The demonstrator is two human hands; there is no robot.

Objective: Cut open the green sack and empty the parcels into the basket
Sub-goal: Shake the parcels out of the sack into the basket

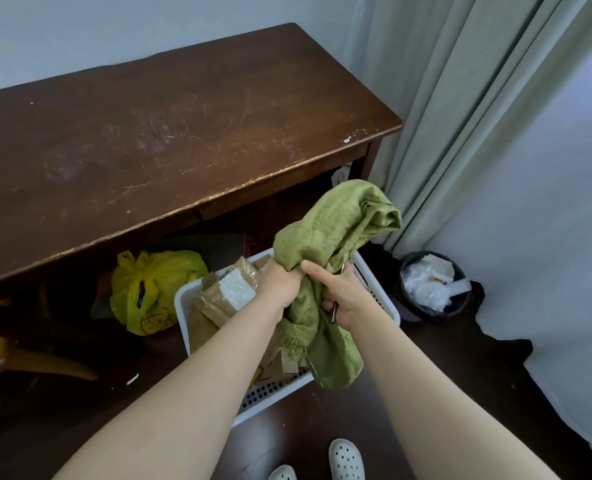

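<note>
The green sack (343,223) is limp and bunched up, held over the white perforated basket (183,306) on the floor. My left hand (280,285) grips the sack's middle in a fist. Beside it, my right hand (339,296) also clutches the sack, together with a thin dark tool (334,311) whose type I cannot tell. Brown parcels (218,299) with white labels lie in the basket, partly hidden by my arms and the sack's hanging end (336,362).
A dark wooden table (169,133) stands just beyond the basket. A yellow plastic bag (149,289) sits under it on the left. A black bin (433,289) with white rubbish stands to the right by the curtain (478,116). My white shoes (344,459) are below.
</note>
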